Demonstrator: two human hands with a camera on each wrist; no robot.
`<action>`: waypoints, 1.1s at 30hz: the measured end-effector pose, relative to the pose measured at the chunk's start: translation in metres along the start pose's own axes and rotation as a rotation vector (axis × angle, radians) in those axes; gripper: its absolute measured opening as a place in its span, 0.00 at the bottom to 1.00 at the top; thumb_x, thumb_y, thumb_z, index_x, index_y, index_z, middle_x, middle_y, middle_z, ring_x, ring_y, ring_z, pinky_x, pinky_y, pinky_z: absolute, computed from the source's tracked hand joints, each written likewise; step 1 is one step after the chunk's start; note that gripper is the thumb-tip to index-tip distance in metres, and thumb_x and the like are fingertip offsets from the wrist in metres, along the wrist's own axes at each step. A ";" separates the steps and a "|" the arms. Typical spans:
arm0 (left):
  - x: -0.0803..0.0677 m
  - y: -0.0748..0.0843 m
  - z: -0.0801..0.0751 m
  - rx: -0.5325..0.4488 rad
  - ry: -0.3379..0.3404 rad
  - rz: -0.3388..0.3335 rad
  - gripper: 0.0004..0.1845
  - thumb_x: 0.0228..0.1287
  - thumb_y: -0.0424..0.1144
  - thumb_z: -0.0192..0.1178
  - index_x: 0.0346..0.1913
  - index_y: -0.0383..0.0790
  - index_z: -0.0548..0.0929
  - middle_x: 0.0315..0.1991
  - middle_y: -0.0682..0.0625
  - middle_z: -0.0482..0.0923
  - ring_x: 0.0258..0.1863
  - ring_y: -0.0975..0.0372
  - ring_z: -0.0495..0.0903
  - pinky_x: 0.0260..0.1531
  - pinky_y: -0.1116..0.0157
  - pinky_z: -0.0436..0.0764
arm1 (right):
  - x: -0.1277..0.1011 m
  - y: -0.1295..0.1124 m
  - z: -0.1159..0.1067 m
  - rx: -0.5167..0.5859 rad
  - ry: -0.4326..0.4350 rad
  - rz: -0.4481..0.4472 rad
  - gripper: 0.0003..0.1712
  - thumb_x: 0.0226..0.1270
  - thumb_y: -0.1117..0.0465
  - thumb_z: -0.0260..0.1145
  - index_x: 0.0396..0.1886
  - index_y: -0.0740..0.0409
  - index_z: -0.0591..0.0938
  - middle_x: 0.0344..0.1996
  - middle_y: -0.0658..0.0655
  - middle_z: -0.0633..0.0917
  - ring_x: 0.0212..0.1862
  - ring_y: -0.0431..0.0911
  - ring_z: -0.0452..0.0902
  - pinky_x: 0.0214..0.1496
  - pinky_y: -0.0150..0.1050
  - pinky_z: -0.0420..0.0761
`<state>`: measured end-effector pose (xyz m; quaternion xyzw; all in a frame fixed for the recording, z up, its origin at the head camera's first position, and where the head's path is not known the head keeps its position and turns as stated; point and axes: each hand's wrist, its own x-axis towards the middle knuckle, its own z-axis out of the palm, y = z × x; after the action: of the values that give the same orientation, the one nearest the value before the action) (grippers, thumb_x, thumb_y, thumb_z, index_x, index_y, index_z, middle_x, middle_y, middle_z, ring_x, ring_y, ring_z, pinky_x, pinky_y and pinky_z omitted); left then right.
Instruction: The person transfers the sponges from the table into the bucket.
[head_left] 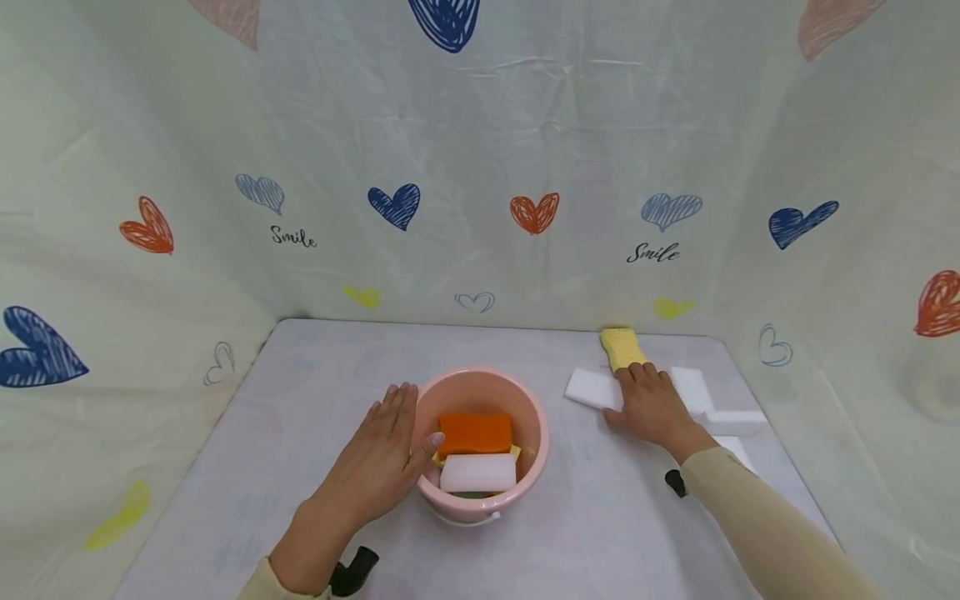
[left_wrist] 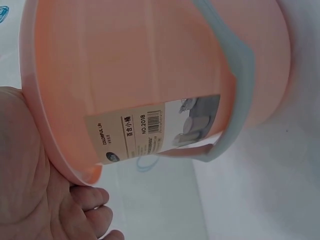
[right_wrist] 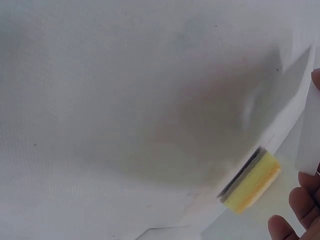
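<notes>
In the head view my left hand [head_left: 378,462] lies against the left rim of a pink bucket [head_left: 534,442], fingers extended and thumb over the edge. The left wrist view shows the palm against the rim of this bucket [left_wrist: 165,60]. Inside it lie an orange sponge [head_left: 475,433] and a white sponge [head_left: 477,472], with bits of yellow and green beneath. At the right my right hand [head_left: 651,404] grips a white sponge [head_left: 591,389] between thumb and fingers. A yellow sponge [head_left: 621,347] lies just beyond the fingertips; its grey side shows in the right wrist view.
More white sponges [head_left: 692,390] lie to the right of my right hand, one of them [head_left: 735,422] near the table's right edge. A white-covered table [head_left: 322,375] carries everything. A plastic sheet [head_left: 465,133] printed with hearts surrounds it. The bucket's pale handle [left_wrist: 245,75] hangs down.
</notes>
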<state>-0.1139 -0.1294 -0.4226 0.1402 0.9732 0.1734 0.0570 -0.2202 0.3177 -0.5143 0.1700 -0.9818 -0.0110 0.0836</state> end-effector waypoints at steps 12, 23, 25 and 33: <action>0.000 0.000 -0.003 0.014 -0.012 0.001 0.49 0.82 0.64 0.45 0.85 0.33 0.39 0.87 0.37 0.42 0.86 0.43 0.43 0.83 0.43 0.45 | -0.002 0.001 -0.007 -0.010 0.032 0.000 0.36 0.59 0.42 0.78 0.51 0.66 0.77 0.43 0.63 0.78 0.47 0.60 0.71 0.45 0.53 0.72; 0.001 0.001 -0.003 0.042 -0.014 0.003 0.49 0.82 0.65 0.45 0.85 0.31 0.42 0.86 0.36 0.44 0.86 0.43 0.44 0.83 0.42 0.46 | 0.005 -0.010 -0.027 0.022 0.149 -0.017 0.35 0.57 0.43 0.78 0.49 0.65 0.77 0.46 0.66 0.80 0.47 0.61 0.72 0.45 0.55 0.73; 0.001 0.001 -0.004 0.046 -0.013 0.007 0.49 0.82 0.64 0.45 0.85 0.31 0.42 0.86 0.36 0.44 0.86 0.42 0.44 0.83 0.42 0.46 | 0.007 -0.016 -0.037 0.037 0.189 -0.027 0.35 0.56 0.43 0.78 0.49 0.65 0.77 0.45 0.66 0.80 0.46 0.61 0.73 0.43 0.54 0.73; 0.001 0.001 -0.005 0.054 -0.010 0.017 0.49 0.82 0.64 0.45 0.85 0.30 0.44 0.86 0.35 0.45 0.86 0.42 0.44 0.82 0.41 0.47 | 0.020 -0.052 -0.087 0.143 0.319 -0.072 0.38 0.54 0.46 0.80 0.54 0.67 0.77 0.46 0.65 0.81 0.46 0.60 0.75 0.44 0.54 0.76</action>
<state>-0.1155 -0.1299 -0.4180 0.1508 0.9760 0.1466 0.0564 -0.2065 0.2623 -0.4284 0.2102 -0.9476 0.0831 0.2256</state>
